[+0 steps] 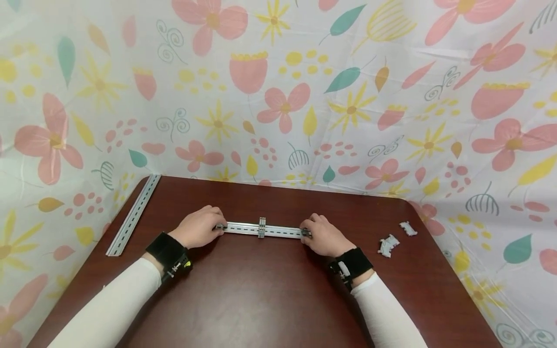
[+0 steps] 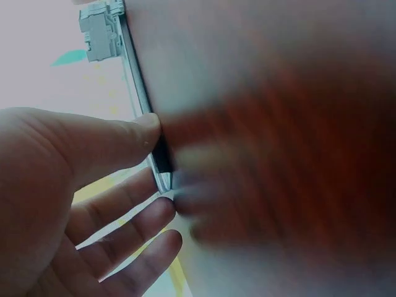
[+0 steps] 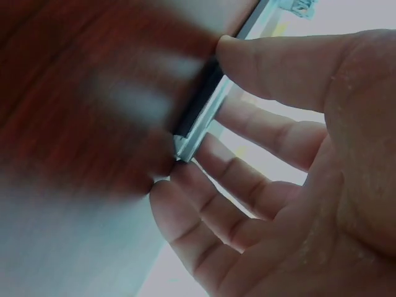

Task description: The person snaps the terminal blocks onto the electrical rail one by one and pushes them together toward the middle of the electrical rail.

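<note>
Short rail (image 1: 280, 232): it lies between the two hands; fingers hide its ends in the head view, while each wrist view shows one end.
Left hand (image 1: 201, 228): pinches the rail's left end between thumb and fingers.
Right hand (image 1: 325, 237): pinches the right end likewise.
Dark strip (image 2: 162, 156): beside the left thumb; separate piece or shadow, I cannot tell.
Grey block (image 1: 262, 227): midway between both grips, cut off in the right wrist view.
Long rail (image 1: 135, 215): left of the left grip, only in the head view.
Loose grey pieces (image 1: 388, 245): right of the right grip, too small for details.
</note>
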### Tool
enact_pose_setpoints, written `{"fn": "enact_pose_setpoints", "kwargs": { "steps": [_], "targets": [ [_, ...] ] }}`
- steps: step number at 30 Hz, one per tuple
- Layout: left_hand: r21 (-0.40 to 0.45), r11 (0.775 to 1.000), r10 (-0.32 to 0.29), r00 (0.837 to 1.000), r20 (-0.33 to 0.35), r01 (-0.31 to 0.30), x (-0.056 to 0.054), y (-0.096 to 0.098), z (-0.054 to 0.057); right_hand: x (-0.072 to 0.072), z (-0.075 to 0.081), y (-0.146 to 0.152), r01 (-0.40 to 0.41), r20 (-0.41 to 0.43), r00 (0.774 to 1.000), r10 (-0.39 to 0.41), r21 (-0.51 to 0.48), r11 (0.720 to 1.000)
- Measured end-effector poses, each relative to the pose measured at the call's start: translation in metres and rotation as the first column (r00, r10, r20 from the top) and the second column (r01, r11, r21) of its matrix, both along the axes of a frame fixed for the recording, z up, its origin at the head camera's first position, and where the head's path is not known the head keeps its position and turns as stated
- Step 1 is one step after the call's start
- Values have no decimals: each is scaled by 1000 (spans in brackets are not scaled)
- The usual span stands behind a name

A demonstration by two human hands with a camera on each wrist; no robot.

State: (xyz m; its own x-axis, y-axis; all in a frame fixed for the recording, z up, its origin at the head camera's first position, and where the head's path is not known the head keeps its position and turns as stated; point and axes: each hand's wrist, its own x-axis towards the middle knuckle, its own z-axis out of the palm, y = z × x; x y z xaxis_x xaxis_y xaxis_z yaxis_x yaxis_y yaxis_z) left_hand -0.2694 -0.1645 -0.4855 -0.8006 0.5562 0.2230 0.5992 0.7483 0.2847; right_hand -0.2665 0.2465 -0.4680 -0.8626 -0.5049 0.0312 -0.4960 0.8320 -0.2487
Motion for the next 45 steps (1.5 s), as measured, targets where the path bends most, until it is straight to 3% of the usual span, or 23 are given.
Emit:
{"fn": "enact_pose_setpoints", "kwargs": {
  "steps": [12,26,37,45],
  "targets": [
    [-14,999,51,995,89,-50,-39,1,9,-34,2,-5,11,31,999,-12,38,999],
    [36,991,125,979,162,-133,-83,3,6,-87,-3,-6,84,104,991,-86,33,996],
    [-29,981,196,966,171,-194,-101,12,8,-110,-5,-11,147,137,979,-149,22,989],
    [8,971,233,949,211,-240,-105,17,10,-126,-8,-10,191,132,973,-192,22,981]
  ]
}}
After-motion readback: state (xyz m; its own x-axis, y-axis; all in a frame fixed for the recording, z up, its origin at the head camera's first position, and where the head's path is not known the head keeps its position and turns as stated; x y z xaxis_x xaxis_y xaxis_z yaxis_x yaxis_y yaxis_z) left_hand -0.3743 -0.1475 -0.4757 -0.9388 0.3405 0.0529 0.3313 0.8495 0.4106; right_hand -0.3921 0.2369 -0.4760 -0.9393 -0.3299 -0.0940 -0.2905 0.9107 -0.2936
